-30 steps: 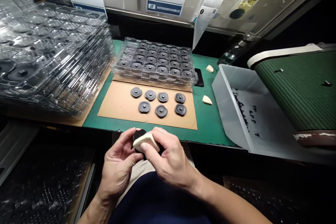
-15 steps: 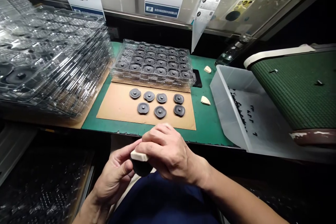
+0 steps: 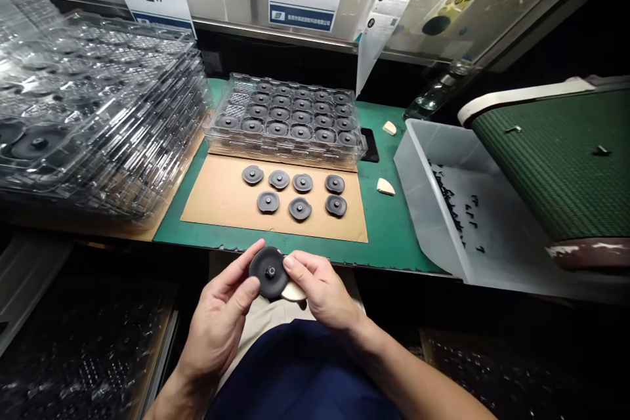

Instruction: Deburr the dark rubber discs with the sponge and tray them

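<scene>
A round black plastic disc (image 3: 266, 283) with a small raised hub is held in front of my lap, its hub side facing up. My left hand (image 3: 224, 312) pinches the disc's left edge between thumb and fingers. On the other side my right hand (image 3: 322, 289) has its thumb on the disc's right rim. A cream sponge-like wedge (image 3: 294, 292) pokes out from under that hand, against the disc's lower right edge. The fingers beneath the disc are hidden. Several similar discs (image 3: 300, 209) lie on a cardboard sheet (image 3: 221, 210) just beyond my hands.
A clear blister tray (image 3: 285, 151) filled with discs stands behind the cardboard. Stacked trays (image 3: 147, 138) rise at the left. Two cream wedges (image 3: 385, 187) and a black phone-like slab (image 3: 370, 146) lie on the green mat. Right, a plastic bin (image 3: 428, 210) sits beside a green conveyor belt (image 3: 561, 151).
My right hand has turned over and moved down, off the top of the disc to its right rim, taking the wedge along. The disc now faces me, hub up.
</scene>
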A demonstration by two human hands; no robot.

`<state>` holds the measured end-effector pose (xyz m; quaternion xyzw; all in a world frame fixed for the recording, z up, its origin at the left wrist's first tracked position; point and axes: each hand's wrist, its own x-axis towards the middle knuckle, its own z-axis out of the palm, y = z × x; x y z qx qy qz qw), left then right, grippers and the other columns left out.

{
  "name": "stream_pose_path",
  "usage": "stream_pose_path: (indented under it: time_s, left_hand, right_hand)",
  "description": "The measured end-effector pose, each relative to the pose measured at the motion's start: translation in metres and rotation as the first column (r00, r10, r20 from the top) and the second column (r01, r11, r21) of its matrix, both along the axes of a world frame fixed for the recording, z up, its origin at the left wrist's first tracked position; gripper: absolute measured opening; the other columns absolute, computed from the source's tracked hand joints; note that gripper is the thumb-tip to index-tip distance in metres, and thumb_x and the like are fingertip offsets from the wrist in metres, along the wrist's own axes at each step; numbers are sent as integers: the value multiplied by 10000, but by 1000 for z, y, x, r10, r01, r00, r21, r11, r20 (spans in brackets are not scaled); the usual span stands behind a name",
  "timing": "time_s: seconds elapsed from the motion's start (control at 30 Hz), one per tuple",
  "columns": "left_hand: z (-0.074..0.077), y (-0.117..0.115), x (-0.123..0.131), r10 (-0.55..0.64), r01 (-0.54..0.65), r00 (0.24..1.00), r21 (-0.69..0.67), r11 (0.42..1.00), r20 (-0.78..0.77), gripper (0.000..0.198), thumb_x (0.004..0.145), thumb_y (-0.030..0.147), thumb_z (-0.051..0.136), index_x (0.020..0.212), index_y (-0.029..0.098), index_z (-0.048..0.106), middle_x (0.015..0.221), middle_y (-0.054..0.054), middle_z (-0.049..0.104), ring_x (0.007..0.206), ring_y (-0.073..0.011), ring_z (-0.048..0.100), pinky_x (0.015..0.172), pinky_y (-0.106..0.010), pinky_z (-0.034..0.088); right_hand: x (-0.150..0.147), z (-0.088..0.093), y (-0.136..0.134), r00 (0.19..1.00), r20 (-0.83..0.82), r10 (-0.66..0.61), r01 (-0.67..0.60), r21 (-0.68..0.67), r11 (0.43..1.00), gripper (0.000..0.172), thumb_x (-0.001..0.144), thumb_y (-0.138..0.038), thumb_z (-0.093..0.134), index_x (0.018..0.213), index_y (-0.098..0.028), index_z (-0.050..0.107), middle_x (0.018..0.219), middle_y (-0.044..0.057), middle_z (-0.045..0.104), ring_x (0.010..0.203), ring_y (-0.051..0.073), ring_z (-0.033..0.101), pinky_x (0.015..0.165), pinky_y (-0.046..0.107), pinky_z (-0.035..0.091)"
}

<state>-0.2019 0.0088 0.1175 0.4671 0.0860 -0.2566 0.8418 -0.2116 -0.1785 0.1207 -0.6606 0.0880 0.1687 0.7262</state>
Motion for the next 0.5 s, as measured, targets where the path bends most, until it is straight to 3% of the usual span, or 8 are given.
stream_pose_path:
  time_s: [0.1, 0.17, 0.2, 0.27, 0.33, 0.37, 0.43, 0.5]
  left_hand:
    - [-1, -2, -5, -108, 102, 991, 75, 992, 78, 747, 912, 228, 792, 1569, 365, 463, 1504, -56, 603, 1395, -253, 557, 1154, -312, 485]
    - [-4, 0, -7, -130, 116, 987, 144, 983, 90, 743, 904, 254, 803, 1560, 363, 471, 1386, -56, 682, 1247, -236, 666, 1065, -319, 559]
    - [-7, 2, -7, -128, 106, 987, 220, 970, 92, 612, 906, 294, 804, 1476, 311, 584, 1229, -59, 750, 1101, -214, 724, 979, -286, 594]
    - [-15, 9, -7, -105, 68, 992, 403, 913, 71, 261, 924, 402, 775, 1058, 179, 789, 782, -40, 754, 720, -147, 710, 753, -210, 595]
    - [-21, 16, -6, -44, 17, 998, 508, 861, 41, 403, 941, 481, 733, 716, 146, 735, 488, -1, 579, 509, -112, 588, 603, -192, 541]
    - [-23, 19, -5, 1, -24, 999, 512, 859, 44, 391, 940, 484, 732, 742, 148, 741, 494, 3, 578, 515, -116, 594, 602, -199, 542]
    - [-23, 21, -4, 89, -116, 993, 432, 894, 82, 305, 927, 424, 763, 1119, 188, 765, 820, -42, 752, 765, -170, 720, 733, -240, 597]
    - [-19, 20, -3, 136, -160, 986, 315, 935, 98, 600, 918, 361, 780, 1474, 281, 569, 1268, -90, 723, 1060, -226, 722, 888, -307, 612]
  right_hand:
    - [1, -2, -1, 998, 8, -65, 65, -7, 998, 517, 1029, -619, 563, 765, -181, 484, 668, -40, 429, 587, 95, 363, 528, 235, 296]
    - [1, -1, -3, 995, 55, -87, 90, -50, 995, 506, 1039, -604, 548, 771, -179, 488, 690, -36, 427, 612, 99, 358, 548, 238, 303]
    - [1, 1, -4, 993, 85, -86, 93, -90, 992, 499, 1044, -592, 543, 771, -178, 491, 699, -35, 425, 626, 101, 357, 559, 240, 306]
    - [0, 3, -5, 989, 131, -61, 85, -183, 979, 488, 1050, -565, 539, 757, -179, 481, 701, -36, 410, 644, 105, 353, 578, 243, 308]
    - [-1, 4, -6, 989, 145, -35, 69, -238, 969, 488, 1050, -549, 536, 736, -185, 451, 693, -40, 387, 649, 108, 346, 587, 245, 308]
    - [-2, 3, -6, 990, 141, -28, 63, -246, 967, 488, 1050, -546, 533, 732, -187, 440, 691, -41, 380, 648, 108, 342, 589, 246, 307]
    - [-4, 1, -5, 991, 130, -24, 56, -248, 967, 484, 1054, -545, 520, 738, -190, 433, 696, -41, 380, 652, 110, 343, 594, 246, 307]
    - [-5, 0, -4, 991, 131, -18, 53, -270, 961, 475, 1061, -540, 506, 747, -190, 438, 700, -40, 388, 657, 112, 347, 598, 248, 304]
